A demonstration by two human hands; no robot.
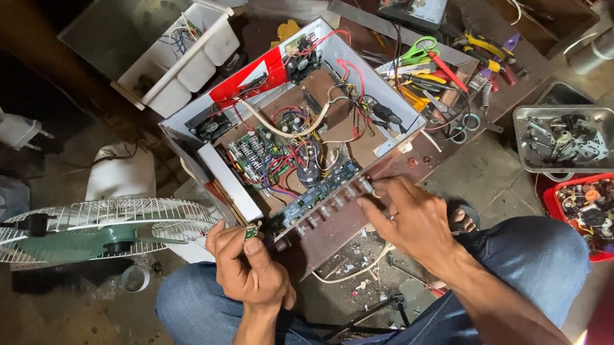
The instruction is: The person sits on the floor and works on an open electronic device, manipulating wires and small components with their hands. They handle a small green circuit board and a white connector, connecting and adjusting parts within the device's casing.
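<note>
Green small circuit board [251,232] pinched in left hand [250,269], right hand [410,219] fingers loose, touching knobs [339,198] on open amplifier chassis [296,132]

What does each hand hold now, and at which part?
The left hand pinches a small green circuit board by its lower edge. The right hand holds nothing; its fingertips touch the amplifier chassis.

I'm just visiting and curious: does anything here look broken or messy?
Yes. The amplifier chassis lies open with tangled wires exposed, small debris litters the floor by the right hand, and tools lie heaped.
</note>
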